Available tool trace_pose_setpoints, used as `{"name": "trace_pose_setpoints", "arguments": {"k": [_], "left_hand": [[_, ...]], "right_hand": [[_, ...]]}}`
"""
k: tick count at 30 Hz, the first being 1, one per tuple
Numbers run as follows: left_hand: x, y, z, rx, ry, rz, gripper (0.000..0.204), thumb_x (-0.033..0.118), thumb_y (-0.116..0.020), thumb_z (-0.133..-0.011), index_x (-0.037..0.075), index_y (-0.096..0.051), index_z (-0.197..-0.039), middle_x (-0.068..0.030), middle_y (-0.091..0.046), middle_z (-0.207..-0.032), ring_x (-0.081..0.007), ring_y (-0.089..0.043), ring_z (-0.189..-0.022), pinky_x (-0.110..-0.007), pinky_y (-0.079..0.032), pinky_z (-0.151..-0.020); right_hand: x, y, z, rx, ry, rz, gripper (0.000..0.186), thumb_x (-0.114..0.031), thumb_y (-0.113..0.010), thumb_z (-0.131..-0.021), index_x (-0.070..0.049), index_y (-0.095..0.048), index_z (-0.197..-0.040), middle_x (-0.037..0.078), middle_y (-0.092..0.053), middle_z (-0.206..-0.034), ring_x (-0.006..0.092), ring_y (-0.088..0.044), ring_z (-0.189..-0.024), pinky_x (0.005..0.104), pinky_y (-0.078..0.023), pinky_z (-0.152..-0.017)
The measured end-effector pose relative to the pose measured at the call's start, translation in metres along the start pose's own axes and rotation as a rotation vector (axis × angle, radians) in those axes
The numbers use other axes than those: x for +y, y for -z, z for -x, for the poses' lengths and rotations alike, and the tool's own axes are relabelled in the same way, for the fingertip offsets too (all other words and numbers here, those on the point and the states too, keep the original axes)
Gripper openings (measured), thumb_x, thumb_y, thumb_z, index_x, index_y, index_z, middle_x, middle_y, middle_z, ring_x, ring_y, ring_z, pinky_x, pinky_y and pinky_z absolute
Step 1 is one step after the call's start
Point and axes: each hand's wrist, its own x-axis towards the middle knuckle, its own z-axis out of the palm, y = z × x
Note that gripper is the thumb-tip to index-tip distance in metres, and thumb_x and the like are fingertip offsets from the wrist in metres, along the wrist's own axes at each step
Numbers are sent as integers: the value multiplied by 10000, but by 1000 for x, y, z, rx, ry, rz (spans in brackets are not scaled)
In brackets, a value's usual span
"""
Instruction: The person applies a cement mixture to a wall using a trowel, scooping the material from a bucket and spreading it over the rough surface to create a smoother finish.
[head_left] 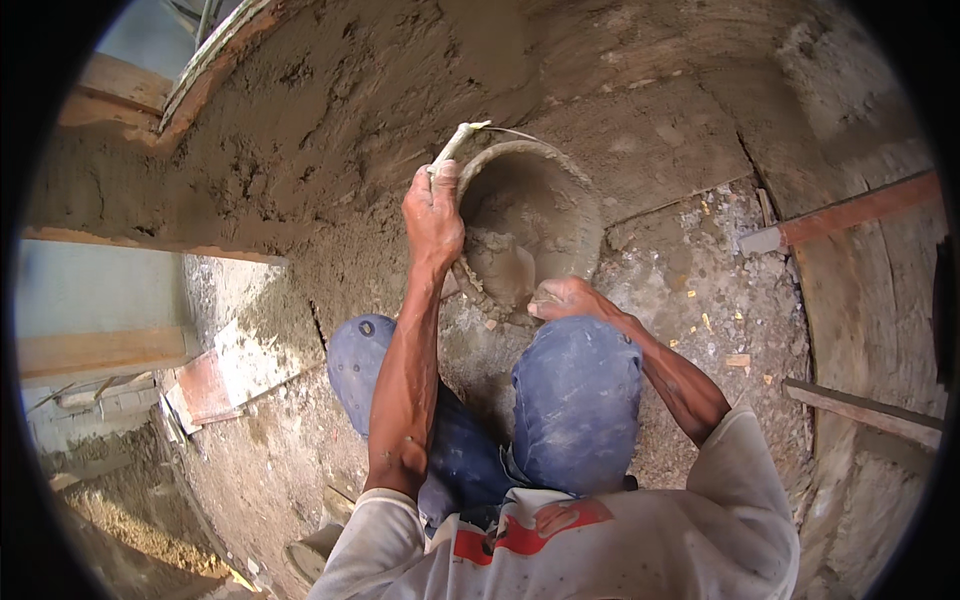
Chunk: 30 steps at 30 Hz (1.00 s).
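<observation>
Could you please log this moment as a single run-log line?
left hand: grips bucket rim | right hand: holds trowel in mortar | ground: rubble

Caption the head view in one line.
Left hand grips mortar-caked bucket rim; right hand holds trowel inside.

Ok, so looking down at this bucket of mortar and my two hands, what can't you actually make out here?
Head view only:
- Right hand: the fingers dip behind the bucket rim into the mortar; whatever they grip is hidden.
- Left hand: closed at the rim on a pale handle; its lower end is covered by the hand.
- Bucket base: hidden by the mortar.
- Feet: blocked by the knees.
</observation>
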Motion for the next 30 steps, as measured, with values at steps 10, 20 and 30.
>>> {"name": "trace_pose_setpoints", "arguments": {"k": [10,20,30], "left_hand": [[-43,26,-21,223,138,128,441,397,-481,-1088,9,-560,-894,19,-433,-782,-123,-382,-741,-327,-345,-635],[-38,23,-19,173,92,72,458,449,-487,-1096,58,-529,-861,47,-399,-771,-95,-352,-722,-311,-309,-616],[-22,22,-17,157,65,-82,434,375,-468,-1098,-28,-580,-982,-21,-492,-796,-140,-424,-747,-343,-373,-645]], "right_hand": [[-72,71,61,252,69,-927,178,-81,-484,-955,8,-568,-1085,27,-536,-743,77,-483,-513,256,-369,-398],[-152,214,90,1631,1092,-435,461,53,-500,-969,49,-382,-1414,73,-545,-883,106,-543,-572,237,-492,-395],[-145,279,-97,1355,353,94,407,-120,-623,-966,20,-502,-1329,115,-604,-954,199,-621,-781,370,-547,-683]]}}
